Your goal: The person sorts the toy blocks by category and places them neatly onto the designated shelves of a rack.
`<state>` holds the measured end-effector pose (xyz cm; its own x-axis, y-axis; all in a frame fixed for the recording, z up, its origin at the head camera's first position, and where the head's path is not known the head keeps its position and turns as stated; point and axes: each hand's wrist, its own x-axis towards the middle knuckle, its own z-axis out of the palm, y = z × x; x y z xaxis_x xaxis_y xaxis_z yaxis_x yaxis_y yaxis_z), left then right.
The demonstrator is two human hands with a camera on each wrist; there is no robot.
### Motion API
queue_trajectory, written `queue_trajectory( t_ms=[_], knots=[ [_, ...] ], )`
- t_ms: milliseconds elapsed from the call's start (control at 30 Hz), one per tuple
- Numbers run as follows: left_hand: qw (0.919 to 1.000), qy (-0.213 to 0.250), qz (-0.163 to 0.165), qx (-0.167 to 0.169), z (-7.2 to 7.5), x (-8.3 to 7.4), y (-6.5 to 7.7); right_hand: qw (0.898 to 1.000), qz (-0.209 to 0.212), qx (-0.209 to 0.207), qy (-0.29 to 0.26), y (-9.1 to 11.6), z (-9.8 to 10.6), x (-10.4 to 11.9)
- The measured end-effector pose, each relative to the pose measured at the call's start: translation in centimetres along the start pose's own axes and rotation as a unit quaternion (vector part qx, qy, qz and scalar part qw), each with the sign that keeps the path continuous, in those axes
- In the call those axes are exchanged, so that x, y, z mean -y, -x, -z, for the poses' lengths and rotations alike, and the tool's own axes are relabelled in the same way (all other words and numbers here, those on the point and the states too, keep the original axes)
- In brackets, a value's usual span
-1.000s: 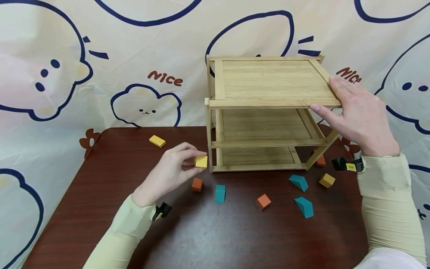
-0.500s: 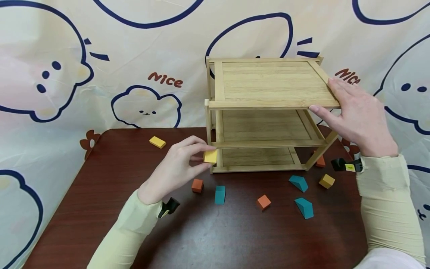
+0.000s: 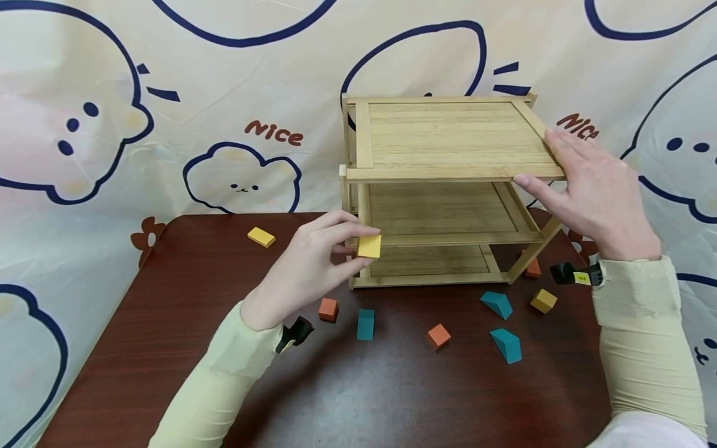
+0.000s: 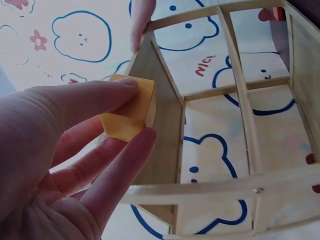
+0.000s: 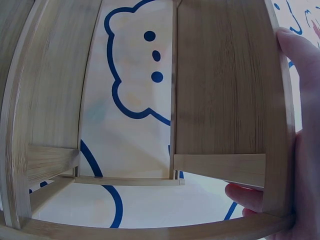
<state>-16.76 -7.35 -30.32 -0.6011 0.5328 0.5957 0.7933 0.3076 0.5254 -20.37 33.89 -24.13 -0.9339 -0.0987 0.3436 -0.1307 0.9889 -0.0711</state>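
Observation:
A yellow block [image 3: 369,247] is pinched between the thumb and fingers of my left hand [image 3: 305,264]. It is in the air in front of the left front post of a three-tier wooden shelf rack [image 3: 448,140]. The left wrist view shows the same yellow block [image 4: 131,107] at my fingertips, with the rack's open frame beyond it. My right hand [image 3: 607,199] grips the right end of the rack's top board. In the right wrist view, fingertips [image 5: 244,198] show on the far side of that board.
On the dark wooden table [image 3: 336,398] lie orange blocks [image 3: 328,309], a teal block [image 3: 366,325], teal wedges [image 3: 506,346] and a yellow block [image 3: 543,301]. A flat yellow block [image 3: 261,236] lies at the back left. A patterned cloth [image 3: 246,74] hangs behind.
My left hand has moved right and slightly up with the yellow block, from beside the rack to in front of its left post. The right hand keeps its grip.

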Motion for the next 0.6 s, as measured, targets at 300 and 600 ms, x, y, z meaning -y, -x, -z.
queue_trajectory(
  t_ms=[300,600],
  knots=[
    [0.9994,0.003,-0.034,-0.003,0.0,-1.2,-1.7,1.000,0.001,-0.002,-0.002,-0.1,0.0,0.0],
    [0.9976,0.013,-0.066,-0.019,-0.3,-2.2,-3.3,1.000,0.003,-0.004,-0.003,-0.1,-0.1,-0.1]
  ],
)
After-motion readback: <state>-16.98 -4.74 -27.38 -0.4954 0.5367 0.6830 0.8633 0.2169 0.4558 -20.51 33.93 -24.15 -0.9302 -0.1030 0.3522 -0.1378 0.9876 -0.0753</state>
